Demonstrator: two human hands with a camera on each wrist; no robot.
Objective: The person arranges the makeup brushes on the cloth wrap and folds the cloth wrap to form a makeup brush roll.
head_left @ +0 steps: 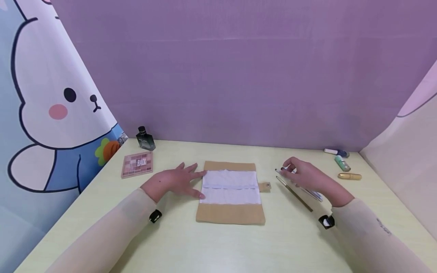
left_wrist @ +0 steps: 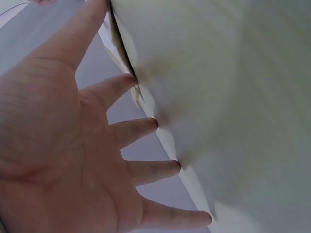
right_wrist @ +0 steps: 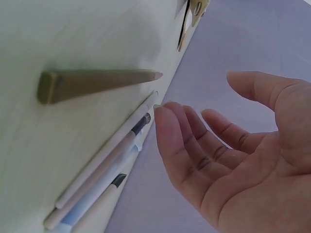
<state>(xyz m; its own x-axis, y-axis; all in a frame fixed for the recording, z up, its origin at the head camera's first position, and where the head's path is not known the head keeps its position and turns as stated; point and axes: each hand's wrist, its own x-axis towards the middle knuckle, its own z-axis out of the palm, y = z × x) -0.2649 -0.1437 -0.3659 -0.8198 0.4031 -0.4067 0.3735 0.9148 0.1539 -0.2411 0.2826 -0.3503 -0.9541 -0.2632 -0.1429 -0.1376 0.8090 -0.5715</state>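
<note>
Several slim sticks (right_wrist: 96, 172) lie close under the right grip (right_wrist: 238, 160).

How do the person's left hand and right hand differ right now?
The left hand has its fingers spread wide; the right hand has its fingers bent and close together. The left hand touches the edge of the tan-and-white cloth case, while the right hand is beside the slim, brush-like tools. Both come out of light sleeves, and neither grips anything.

I see a dark bottle (head_left: 146, 141) behind a pink palette (head_left: 137, 165) at my left; at right, a green tube (head_left: 342, 163) between a blue-and-white tube (head_left: 336, 152) and a gold tube (head_left: 349, 176).
</note>
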